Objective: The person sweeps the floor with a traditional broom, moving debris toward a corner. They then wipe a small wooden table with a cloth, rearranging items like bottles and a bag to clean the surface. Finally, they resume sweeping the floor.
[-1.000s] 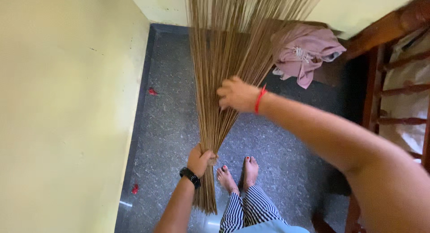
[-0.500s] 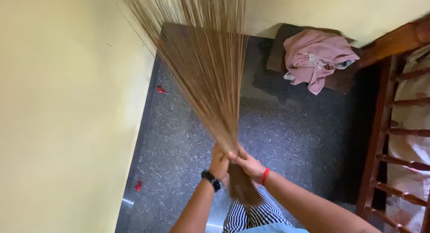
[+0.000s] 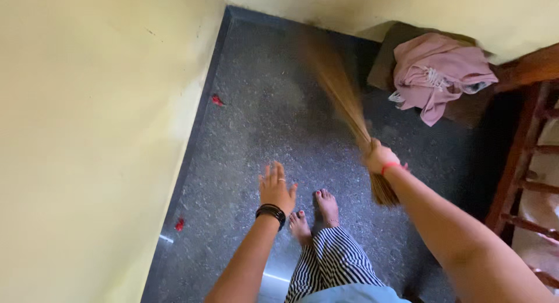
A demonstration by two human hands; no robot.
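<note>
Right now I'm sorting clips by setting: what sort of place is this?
Probably a room in a home: a speckled dark stone floor, yellow walls, wooden furniture and a pink cloth in the corner. The right hand holds a stick broom.

1. The right hand (image 3: 379, 157) grips the broom (image 3: 349, 113) near its bound end; the bristles reach far and left over the floor (image 3: 262, 128).
2. The left hand (image 3: 275, 189) hangs spread, left of the broom and apart from it.
3. Two bare feet (image 3: 314, 215) stand near, between the hands.
4. A wall (image 3: 87, 134) runs along the left.
5. A cloth (image 3: 439, 73) lies far right on a low stool (image 3: 387, 49).
6. A wooden frame (image 3: 524, 151) stands right.
</note>
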